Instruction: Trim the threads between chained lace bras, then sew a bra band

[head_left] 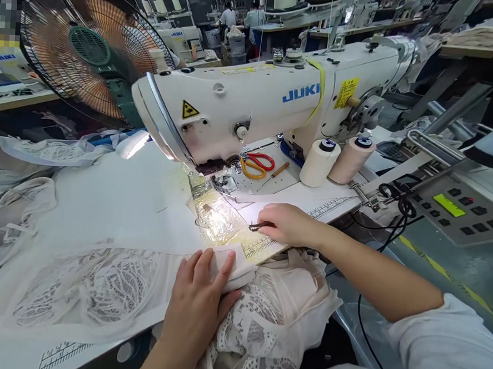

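Observation:
A white lace bra (119, 282) lies along the front of the sewing table, its cup and band spread flat. My left hand (197, 304) rests on the band with fingers stretched out, pressing it near the table edge. More lace fabric (263, 319) hangs bunched over the edge, below my wrist and to its right. In my right hand (288, 225), closed just right of the needle area, are small dark thread snips (260, 226) pointing left. Behind both hands stands a white sewing machine (251, 101), its lamp lighting the clear-film-covered plate (219, 216).
Red-and-yellow-handled scissors (256, 165) and a wooden-handled awl (279, 170) lie under the machine arm. Two thread cones (321, 162) stand to the right, near a control panel (458, 206). More bras (15, 209) are piled left. A fan (88, 47) stands behind; people (254, 18) sit far back.

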Demonstrator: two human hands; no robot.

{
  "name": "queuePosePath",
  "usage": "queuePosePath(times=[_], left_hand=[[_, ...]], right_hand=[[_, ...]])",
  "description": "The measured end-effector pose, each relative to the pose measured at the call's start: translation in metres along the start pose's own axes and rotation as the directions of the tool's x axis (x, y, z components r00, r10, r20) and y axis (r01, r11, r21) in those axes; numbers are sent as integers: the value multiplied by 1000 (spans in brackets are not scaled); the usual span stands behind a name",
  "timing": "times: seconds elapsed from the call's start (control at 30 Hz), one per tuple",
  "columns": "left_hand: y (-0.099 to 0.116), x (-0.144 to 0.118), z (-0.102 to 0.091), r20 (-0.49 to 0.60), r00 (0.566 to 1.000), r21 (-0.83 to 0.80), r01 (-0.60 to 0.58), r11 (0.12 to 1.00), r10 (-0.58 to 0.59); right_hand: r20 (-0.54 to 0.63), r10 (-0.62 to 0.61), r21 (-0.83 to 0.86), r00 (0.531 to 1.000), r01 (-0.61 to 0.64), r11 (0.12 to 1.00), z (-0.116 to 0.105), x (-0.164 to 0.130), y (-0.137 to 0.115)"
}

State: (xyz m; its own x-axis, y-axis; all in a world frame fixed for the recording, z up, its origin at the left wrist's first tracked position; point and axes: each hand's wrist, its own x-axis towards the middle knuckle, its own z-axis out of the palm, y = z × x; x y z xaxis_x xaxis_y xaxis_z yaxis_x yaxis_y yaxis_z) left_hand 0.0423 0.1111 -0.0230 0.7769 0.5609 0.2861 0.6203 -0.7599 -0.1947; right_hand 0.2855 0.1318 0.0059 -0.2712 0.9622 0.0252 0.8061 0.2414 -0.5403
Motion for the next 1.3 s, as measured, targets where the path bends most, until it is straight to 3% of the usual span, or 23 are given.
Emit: queuePosePath(times=[0.1, 0.27, 0.43, 0.57, 0.63, 0.7, 0.77, 0.83, 0.9, 1.0, 1.3], left_hand=[[-1, -8, 0, 30, 999, -29, 16, 999, -15], [4, -22, -2, 37, 999, -72, 30, 997, -27], [10, -28, -4, -9, 999, -41, -40, 998, 40], [17, -30, -6, -80, 995, 14, -66, 998, 67], [20, -30, -6, -96, 994, 15, -45, 999, 47], [23, -31, -7, -92, 995, 13, -35, 999, 36], [24, -31, -7, -93, 995, 18, -30, 999, 32], [24, -32, -7, -103, 994, 23, -28, 999, 30], [24, -34, -7, -120, 992, 13, -25, 1000, 27], [23, -37, -6, -128, 992, -15, -18, 1000, 16], [24, -43, -8, -70, 997, -128, 18, 992, -27]], right_hand=[[-127, 164, -20, 978, -168, 986, -12, -2, 18], [-300, 370, -55, 879, -403, 914, -23, 8, 46], [-377, 426, -114, 822, -497, 860, -26, 16, 52], [-436, 385, -208, 813, -507, 836, -23, 10, 42], [-430, 331, -272, 840, -470, 840, -17, 4, 30], [-366, 248, -343, 897, -378, 860, -8, -1, 11], [-250, 128, -409, 960, -224, 885, 4, -4, -12], [-116, -6, -452, 993, -48, 891, 17, -5, -35], [-6, -109, -474, 994, 94, 875, 28, -3, -54], [90, -178, -506, 980, 199, 839, 39, 3, -68], [212, -140, -611, 967, 243, 753, 49, 12, -84]])
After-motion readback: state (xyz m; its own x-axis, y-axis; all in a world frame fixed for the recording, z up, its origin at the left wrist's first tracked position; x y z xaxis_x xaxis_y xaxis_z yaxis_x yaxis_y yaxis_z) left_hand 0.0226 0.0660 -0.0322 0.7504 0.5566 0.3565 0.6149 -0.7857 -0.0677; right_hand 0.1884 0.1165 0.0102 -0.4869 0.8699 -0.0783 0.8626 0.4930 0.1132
